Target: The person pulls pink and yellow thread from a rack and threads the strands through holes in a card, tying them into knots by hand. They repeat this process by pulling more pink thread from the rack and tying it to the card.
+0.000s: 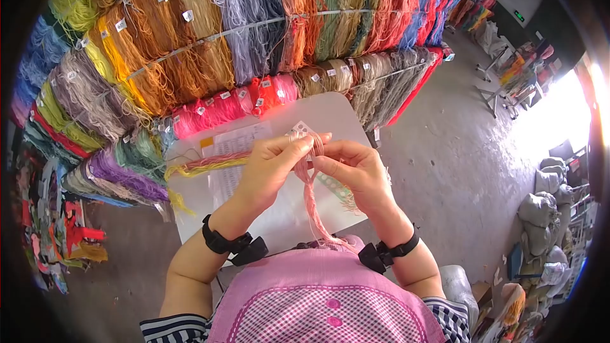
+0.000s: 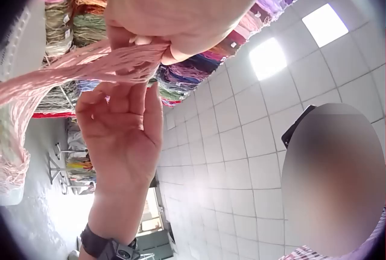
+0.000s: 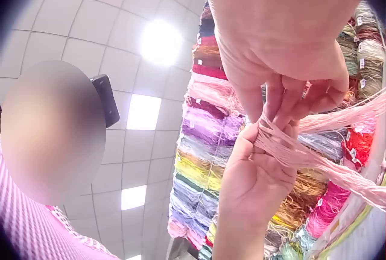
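Note:
Both hands meet over the white table, at a looped hank of pale pink thread (image 1: 309, 197). The left hand (image 1: 270, 165) pinches the hank near its upper end between thumb and fingers. In the left wrist view, the gathered strands (image 2: 90, 70) fan out from that pinch. The right hand (image 1: 356, 168) holds strands at the same end, thumb and curled fingers close to the left fingertips. Below the hands the hank hangs toward the apron (image 1: 318, 279). In the right wrist view, its strands (image 3: 313, 160) spread off to the right. Some fingertips are hidden behind thread.
On the table (image 1: 337, 111) lie a printed sheet (image 1: 244, 140), a yellow and pink thread bundle (image 1: 213, 164), a white card with holes (image 1: 300, 129) and a green dotted strip (image 1: 333, 185). Racks of labelled coloured hanks (image 1: 254, 25) stand behind. Grey sacks (image 1: 543, 209) line the right side.

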Action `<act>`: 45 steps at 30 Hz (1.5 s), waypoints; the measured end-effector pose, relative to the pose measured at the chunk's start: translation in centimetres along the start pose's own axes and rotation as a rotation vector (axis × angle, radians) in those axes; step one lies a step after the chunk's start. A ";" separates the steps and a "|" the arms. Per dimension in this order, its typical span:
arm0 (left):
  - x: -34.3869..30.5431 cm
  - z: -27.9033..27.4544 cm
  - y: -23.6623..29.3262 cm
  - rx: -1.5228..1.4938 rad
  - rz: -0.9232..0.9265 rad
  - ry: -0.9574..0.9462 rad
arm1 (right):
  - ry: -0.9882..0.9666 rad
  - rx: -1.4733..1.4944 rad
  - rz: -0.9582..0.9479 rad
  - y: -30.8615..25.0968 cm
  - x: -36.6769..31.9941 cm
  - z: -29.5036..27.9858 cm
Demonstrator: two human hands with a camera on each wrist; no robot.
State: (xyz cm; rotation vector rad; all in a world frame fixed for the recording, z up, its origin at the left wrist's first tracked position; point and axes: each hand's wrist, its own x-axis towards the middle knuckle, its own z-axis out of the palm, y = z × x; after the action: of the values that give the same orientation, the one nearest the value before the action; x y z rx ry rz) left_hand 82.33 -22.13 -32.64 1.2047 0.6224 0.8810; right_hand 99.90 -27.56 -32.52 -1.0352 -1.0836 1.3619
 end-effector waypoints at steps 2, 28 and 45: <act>0.0 0.1 -0.2 0.085 0.030 -0.018 | 0.034 -0.006 0.012 0.3 0.1 0.0; -0.2 -0.5 0.4 -0.086 -0.045 0.003 | -0.023 0.194 0.012 0.2 0.7 -0.2; -0.4 0.6 1.1 -0.237 -0.091 -0.036 | 0.000 0.197 0.089 0.3 1.0 -0.4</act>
State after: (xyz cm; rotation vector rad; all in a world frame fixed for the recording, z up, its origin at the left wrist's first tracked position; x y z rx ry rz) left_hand 82.31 -22.65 -31.46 0.9695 0.5237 0.8299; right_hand 100.17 -26.52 -32.93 -0.9473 -0.8925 1.5075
